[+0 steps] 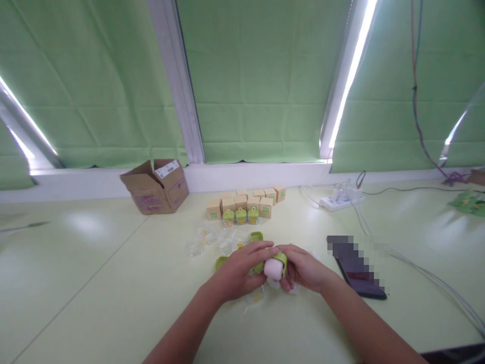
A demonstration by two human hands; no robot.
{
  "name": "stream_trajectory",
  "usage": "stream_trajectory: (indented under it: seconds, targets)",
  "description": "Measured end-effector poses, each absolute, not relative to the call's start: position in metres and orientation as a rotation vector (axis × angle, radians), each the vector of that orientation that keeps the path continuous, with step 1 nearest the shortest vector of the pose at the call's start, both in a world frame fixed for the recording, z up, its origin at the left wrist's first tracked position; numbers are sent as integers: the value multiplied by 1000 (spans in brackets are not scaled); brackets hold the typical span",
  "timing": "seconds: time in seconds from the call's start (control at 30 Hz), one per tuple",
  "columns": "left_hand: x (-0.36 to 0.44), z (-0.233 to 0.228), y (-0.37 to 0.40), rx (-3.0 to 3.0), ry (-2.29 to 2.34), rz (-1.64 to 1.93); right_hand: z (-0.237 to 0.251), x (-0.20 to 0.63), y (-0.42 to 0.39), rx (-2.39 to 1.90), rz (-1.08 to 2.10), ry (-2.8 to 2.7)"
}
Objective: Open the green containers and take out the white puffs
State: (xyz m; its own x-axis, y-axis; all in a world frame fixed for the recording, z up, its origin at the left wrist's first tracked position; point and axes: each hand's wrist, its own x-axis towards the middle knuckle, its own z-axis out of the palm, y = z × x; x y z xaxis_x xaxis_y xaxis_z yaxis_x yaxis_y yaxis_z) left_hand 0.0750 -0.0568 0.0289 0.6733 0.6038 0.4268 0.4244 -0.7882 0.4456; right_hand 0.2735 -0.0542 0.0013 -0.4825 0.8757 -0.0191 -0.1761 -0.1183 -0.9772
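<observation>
Fingers of left hand (237,273) and right hand (303,267) closed on 1 white jar (274,269), 3 lidded jars (241,216), 9 boxes (246,201) behind

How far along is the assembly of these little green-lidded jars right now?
Done: three green-topped jars stand before the row of small tan boxes. In hand: left hand and right hand together hold a white piece with a green band. Left: clear loose parts and a green cap on the table.

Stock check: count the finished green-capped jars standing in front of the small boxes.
3, in a row side by side before the small boxes: left jar, middle jar, right jar. Others may be hidden behind the boxes.
</observation>
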Motion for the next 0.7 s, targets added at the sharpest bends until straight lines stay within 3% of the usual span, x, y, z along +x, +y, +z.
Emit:
stream_trajectory:
  seconds: [0.17,0.5,0.7]
  targets:
    - [75,29,-56,2566,792,891,-3,275,-51,-840,1772,-1402]
    - [77,36,-58,2514,989,961,3,275,-50,-917,1167,-1556]
    - [79,37,-56,2518,1087,945,6,276,-56,-805,651,-1908]
